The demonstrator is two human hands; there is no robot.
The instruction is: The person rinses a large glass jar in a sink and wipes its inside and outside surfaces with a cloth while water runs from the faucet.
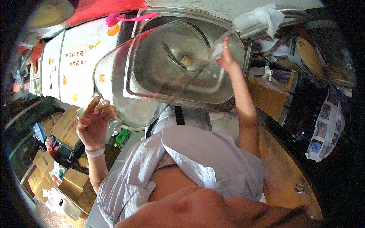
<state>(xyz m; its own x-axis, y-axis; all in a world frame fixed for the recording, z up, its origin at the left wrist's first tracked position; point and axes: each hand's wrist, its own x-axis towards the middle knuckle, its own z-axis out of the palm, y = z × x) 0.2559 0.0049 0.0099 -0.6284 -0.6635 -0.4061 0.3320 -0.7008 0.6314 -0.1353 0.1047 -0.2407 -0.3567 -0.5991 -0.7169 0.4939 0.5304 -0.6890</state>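
Observation:
A large clear glass vessel (134, 111), probably a vase, lies tilted across the sink's left edge. Its wide round end is over the stainless steel sink (211, 92). My left hand (97, 122) is curled around the narrower, wavy-edged end of the glass at lower left. Over the sink's right side, my right hand (227, 58) is raised beside the round end, thumb pointing up. A whitish translucent streak at its fingers looks like running water; whether the fingers hold anything is unclear. The drain (186, 60) shows through the glass.
A pink brush (134, 18) lies across the sink's back left corner. White plastic or tissue (258, 20) covers part of a metal fitting at the back right. Left of the sink is a white printed cover (85, 62). Cardboard boxes (75, 182) stand at lower left.

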